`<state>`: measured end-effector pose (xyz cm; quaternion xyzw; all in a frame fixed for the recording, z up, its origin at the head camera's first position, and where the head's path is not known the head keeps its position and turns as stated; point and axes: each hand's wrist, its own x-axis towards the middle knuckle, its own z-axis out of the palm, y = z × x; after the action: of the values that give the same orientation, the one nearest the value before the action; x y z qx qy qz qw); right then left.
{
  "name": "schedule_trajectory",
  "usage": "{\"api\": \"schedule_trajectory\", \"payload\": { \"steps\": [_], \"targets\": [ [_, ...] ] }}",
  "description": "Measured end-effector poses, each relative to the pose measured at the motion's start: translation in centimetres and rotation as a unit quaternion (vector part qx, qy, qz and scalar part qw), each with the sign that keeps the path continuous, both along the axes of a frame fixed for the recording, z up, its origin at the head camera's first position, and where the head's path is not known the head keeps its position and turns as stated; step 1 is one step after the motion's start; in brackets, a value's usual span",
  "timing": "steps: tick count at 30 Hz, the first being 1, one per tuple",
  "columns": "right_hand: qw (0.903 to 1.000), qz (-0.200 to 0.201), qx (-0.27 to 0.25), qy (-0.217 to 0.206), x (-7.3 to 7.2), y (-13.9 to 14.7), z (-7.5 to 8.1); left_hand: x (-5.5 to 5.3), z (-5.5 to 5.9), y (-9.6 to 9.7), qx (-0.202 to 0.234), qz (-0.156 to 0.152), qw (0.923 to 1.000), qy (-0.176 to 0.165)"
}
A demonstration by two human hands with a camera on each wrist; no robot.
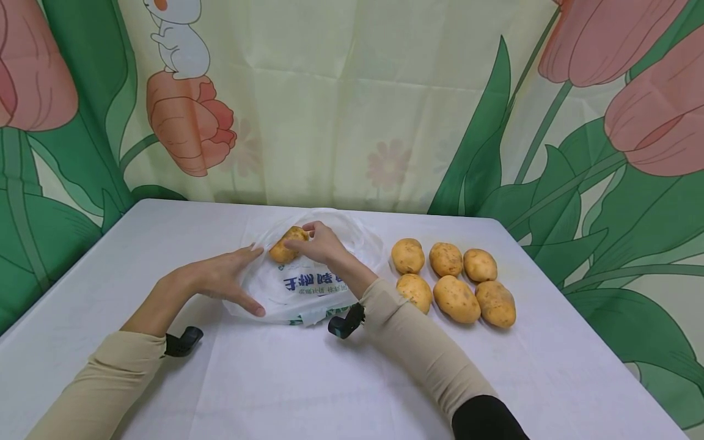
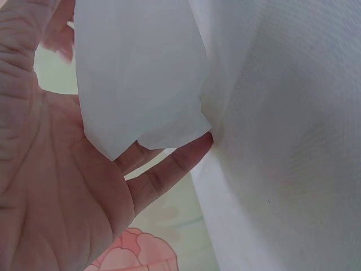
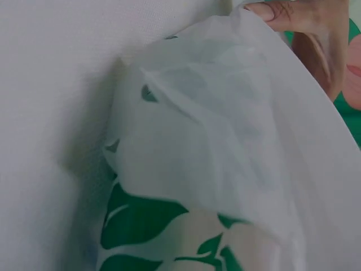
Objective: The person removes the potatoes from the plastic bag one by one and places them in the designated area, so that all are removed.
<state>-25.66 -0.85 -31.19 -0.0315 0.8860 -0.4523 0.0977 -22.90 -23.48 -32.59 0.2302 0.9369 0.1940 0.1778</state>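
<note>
A white plastic bag [image 1: 264,296] with blue lettering and green leaf print lies on the table, its mouth spread wide. Within the mouth is a yellow-brown potato [image 1: 279,252]. My right hand [image 1: 324,246] reaches over the bag and grips the potato's right end, thumb in front, fingers behind. At the bag's left side, my left hand [image 1: 222,275] is spread, thumb apart from the fingers. In the left wrist view, the bag's thin film [image 2: 141,79] hangs across the left fingers [image 2: 161,178]. The right wrist view shows the bag's leaf-printed side [image 3: 141,220], with the left thumb at its rim.
To the right of the bag, several loose potatoes [image 1: 456,299] sit in two rows on the white-covered table [image 1: 291,391]. Behind the table hangs a printed curtain [image 1: 341,140] with tulips and a rabbit. A black wrist camera [image 1: 348,322] sits under the right forearm.
</note>
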Motion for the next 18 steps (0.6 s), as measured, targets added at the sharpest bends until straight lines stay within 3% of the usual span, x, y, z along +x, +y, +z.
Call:
{"api": "schedule_trajectory", "payload": {
  "steps": [18],
  "targets": [
    [0.9986,-0.027,0.033,0.030,-1.3,-2.0,-1.0,0.1,-0.1,-0.1,0.010,-0.008,0.9999,0.009]
  ]
}}
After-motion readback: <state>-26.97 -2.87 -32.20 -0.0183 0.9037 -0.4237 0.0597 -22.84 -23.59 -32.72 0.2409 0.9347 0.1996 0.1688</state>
